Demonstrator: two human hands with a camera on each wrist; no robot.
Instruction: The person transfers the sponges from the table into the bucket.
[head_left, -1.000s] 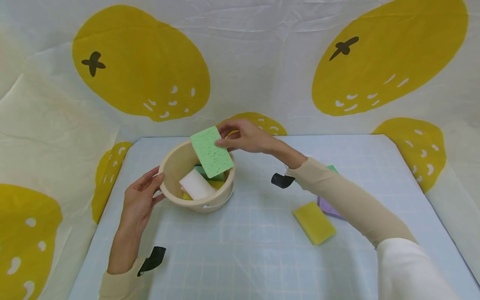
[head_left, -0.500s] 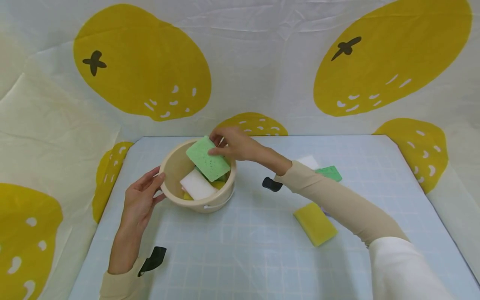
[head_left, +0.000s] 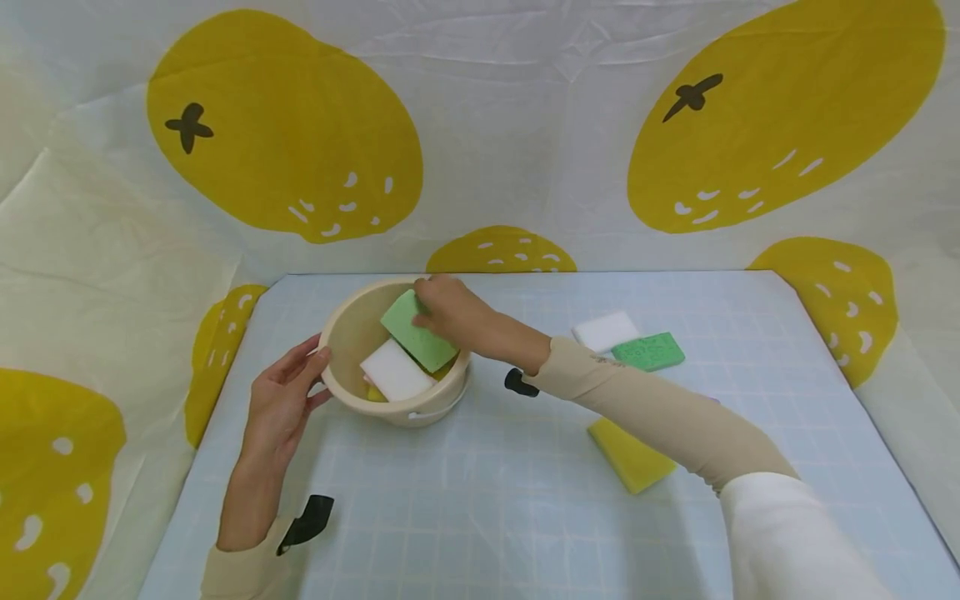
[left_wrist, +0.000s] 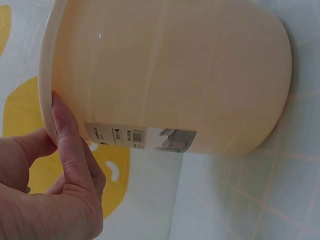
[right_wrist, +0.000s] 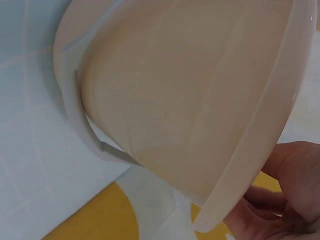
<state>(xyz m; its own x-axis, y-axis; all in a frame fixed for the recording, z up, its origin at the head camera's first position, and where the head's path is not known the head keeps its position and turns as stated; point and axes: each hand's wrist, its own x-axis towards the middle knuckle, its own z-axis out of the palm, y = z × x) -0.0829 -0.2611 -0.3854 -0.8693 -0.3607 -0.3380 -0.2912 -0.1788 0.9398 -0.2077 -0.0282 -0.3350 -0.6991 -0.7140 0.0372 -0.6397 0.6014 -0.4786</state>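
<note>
A cream plastic bucket (head_left: 347, 333) stands at the back left of the table. My left hand (head_left: 277, 408) pinches its left rim, thumb on one side and fingers on the other, as the left wrist view shows on the labelled bucket wall (left_wrist: 175, 75). Over the opening, my right hand (head_left: 459, 315) holds a light green sponge (head_left: 420, 337) by its upper right edge, the sponge tilted down inside the rim. Under it lie a white sponge (head_left: 396, 371) and some yellow ones, partly hidden. In the right wrist view the bucket blocks the sponge from sight.
Right of the bucket, a white sponge (head_left: 604, 331) and a darker green sponge (head_left: 649, 352) lie touching on the table (head_left: 495, 500). Nearer sits a yellow sponge (head_left: 632, 457), partly under the right forearm. The bucket's white handle (head_left: 442, 407) hangs down its front right side.
My right hand has lowered the light green sponge from above the rim into the bucket. The right forearm has shifted left, uncovering the white and green sponges. The left hand stays put.
</note>
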